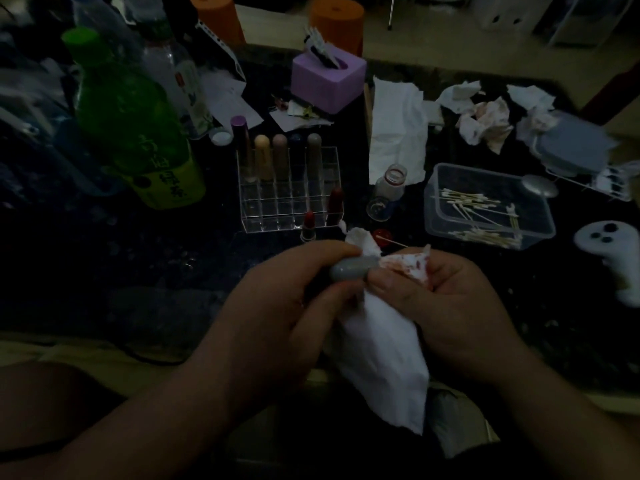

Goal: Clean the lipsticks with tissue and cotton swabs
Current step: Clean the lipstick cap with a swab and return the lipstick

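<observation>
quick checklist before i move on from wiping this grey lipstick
1. Left hand grips the grey lipstick: ok.
2. Right hand pinches the tissue against it: ok.
3. Clean patch left on the tissue: ok, the top is stained red and the lower part is white.
4. Cotton swabs ready: ok, in the clear tub on the right.
5. Free slot in the organizer: ok, the front rows have empty cells.
6. Lipstick wiped clean: cannot tell, the tissue hides its end.
</observation>
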{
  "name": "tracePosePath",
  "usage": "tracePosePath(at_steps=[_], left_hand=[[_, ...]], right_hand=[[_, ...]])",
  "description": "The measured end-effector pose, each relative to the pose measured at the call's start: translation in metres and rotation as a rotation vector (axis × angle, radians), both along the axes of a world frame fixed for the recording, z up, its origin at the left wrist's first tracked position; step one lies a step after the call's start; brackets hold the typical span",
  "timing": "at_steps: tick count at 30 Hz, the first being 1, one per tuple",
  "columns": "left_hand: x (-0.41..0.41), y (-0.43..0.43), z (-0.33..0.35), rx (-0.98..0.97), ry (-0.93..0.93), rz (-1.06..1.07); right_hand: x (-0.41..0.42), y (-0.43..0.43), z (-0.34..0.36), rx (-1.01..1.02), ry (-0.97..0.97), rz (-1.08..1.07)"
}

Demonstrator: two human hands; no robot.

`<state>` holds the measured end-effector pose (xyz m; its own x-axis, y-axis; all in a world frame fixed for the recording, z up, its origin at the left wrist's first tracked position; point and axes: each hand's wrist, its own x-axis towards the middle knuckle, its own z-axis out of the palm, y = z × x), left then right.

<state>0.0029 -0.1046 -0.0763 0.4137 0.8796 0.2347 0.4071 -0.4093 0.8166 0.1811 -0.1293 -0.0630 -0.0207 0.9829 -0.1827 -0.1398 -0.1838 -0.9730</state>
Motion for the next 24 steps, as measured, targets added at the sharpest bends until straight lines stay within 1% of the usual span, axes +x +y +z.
tracePosePath(at_steps=[1, 2, 3, 4, 5, 6, 7, 8, 9, 10, 12, 13, 14, 15, 16, 18, 19, 20, 21, 23, 24], left_hand=[[-0.002, 0.001, -0.003, 0.119, 0.06, -0.012], [-0.002, 0.002, -0.003, 0.128, 0.059, -0.017], [-0.001, 0.001, -0.002, 0.042, 0.012, -0.011], [0.001, 0.001, 0.003, -0.148, -0.091, -0.001], [0.004, 0.002, 0.009, -0.41, -0.223, 0.005], [0.007, 0.004, 0.014, -0.675, -0.313, 0.024], [0.008, 0.006, 0.017, -0.915, -0.338, 0.033], [0.008, 0.007, 0.019, -1.098, -0.323, 0.021], [0.008, 0.007, 0.02, -1.229, -0.305, 0.004], [0.008, 0.006, 0.02, -1.311, -0.309, -0.017], [0.009, 0.004, 0.021, -1.357, -0.374, -0.024], [0.009, 0.004, 0.02, -1.327, -0.407, -0.016], [0.009, 0.003, 0.019, -1.259, -0.424, -0.005], [0.009, 0.003, 0.018, -1.134, -0.395, 0.002], [0.008, 0.002, 0.015, -0.948, -0.302, 0.003], [0.005, 0.002, 0.009, -0.514, 0.003, -0.023], [0.003, 0.002, 0.008, -0.38, 0.136, -0.032], [0.002, 0.003, 0.009, -0.295, 0.219, -0.042], [0.0, 0.004, 0.007, -0.227, 0.265, -0.054], [-0.002, 0.008, 0.003, -0.095, 0.279, -0.059], [-0.003, 0.009, 0.001, -0.106, 0.243, -0.07]], right_hand=[[0.0, 0.0, 0.002, -0.013, 0.038, -0.001], [0.0, 0.0, 0.004, -0.022, 0.064, -0.005], [0.001, 0.0, 0.006, -0.022, 0.068, -0.011], [0.001, 0.0, 0.005, -0.013, 0.04, -0.019], [0.001, 0.0, 0.004, 0.0, -0.006, -0.029], [0.001, -0.001, 0.001, 0.017, -0.054, -0.035], [0.0, -0.002, -0.001, 0.03, -0.087, -0.032], [-0.001, -0.003, -0.003, 0.043, -0.108, -0.027], [-0.002, -0.004, -0.003, 0.055, -0.12, -0.019], [-0.003, -0.004, -0.003, 0.068, -0.13, -0.01], [-0.005, -0.004, 0.0, 0.08, -0.151, 0.002], [-0.006, -0.004, 0.0, 0.071, -0.15, -0.007], [-0.006, -0.003, -0.001, 0.048, -0.139, -0.024], [-0.006, -0.002, -0.001, 0.012, -0.123, -0.031], [-0.007, -0.002, -0.001, -0.025, -0.107, -0.027], [-0.008, -0.001, 0.001, -0.127, -0.031, -0.002], [-0.009, -0.001, 0.004, -0.19, 0.05, 0.014], [-0.008, 0.001, 0.004, -0.253, 0.131, 0.032], [-0.008, 0.002, 0.007, -0.31, 0.21, 0.046], [-0.007, 0.002, 0.011, -0.375, 0.31, 0.07], [-0.006, 0.002, 0.011, -0.386, 0.334, 0.081]])
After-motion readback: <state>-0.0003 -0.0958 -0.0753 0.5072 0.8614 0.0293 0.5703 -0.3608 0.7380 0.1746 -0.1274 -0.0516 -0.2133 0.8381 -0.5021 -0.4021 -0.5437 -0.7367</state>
